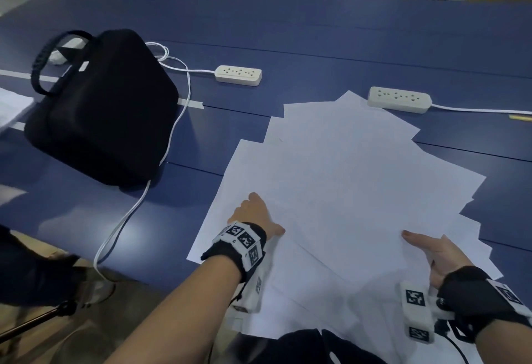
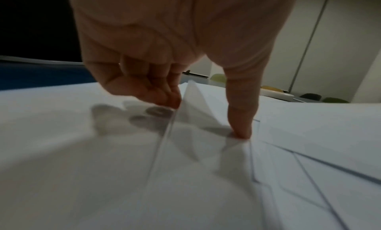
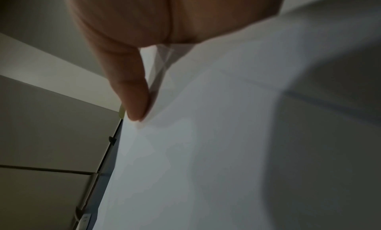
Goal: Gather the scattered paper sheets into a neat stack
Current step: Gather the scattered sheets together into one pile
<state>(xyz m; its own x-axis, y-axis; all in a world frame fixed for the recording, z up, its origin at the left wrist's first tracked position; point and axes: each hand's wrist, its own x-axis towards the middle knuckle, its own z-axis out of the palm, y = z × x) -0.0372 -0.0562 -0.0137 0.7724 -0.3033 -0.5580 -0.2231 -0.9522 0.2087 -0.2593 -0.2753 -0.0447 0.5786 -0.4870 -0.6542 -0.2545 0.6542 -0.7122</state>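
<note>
Blue laminate table (image 1: 316, 26) carries the fanned, overlapping white paper sheets (image 1: 345, 179), spread on its near right part. My left hand (image 1: 254, 215) pinches a raised sheet edge, curled fingers (image 2: 164, 95) on one side, thumb on the other (blurry). My right hand (image 1: 434, 251) grips the pile's right edge, thumb on top, other fingers hidden underneath. Black fabric bag (image 1: 100, 107) and two white power strips (image 1: 238, 75) lie beyond.

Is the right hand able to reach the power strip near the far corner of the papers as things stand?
Probably yes, with a stretch. The right hand grips the paper sheets, and only flat sheets lie between it and the power strip; it would have to release them first.
</note>
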